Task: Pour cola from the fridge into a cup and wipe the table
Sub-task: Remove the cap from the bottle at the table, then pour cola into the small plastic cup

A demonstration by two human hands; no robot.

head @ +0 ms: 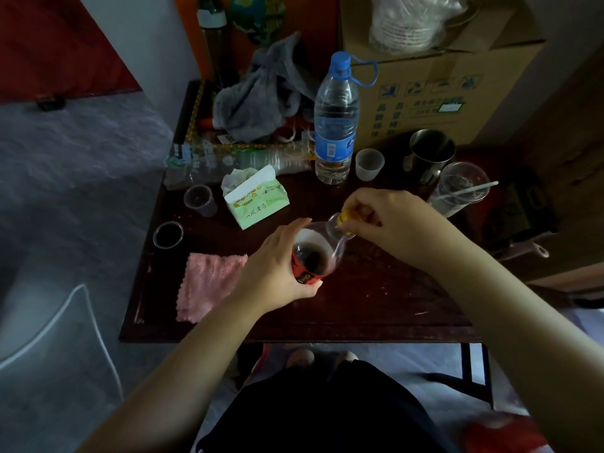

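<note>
Over scuffed dark table (376,299), hands grip rounded cola bottle (313,256).

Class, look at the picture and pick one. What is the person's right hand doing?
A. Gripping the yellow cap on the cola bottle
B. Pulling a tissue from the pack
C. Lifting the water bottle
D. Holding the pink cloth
A: the right hand has its fingers pinched on the yellow cap of the cola bottle, which the left hand holds by its body above the table.
</note>
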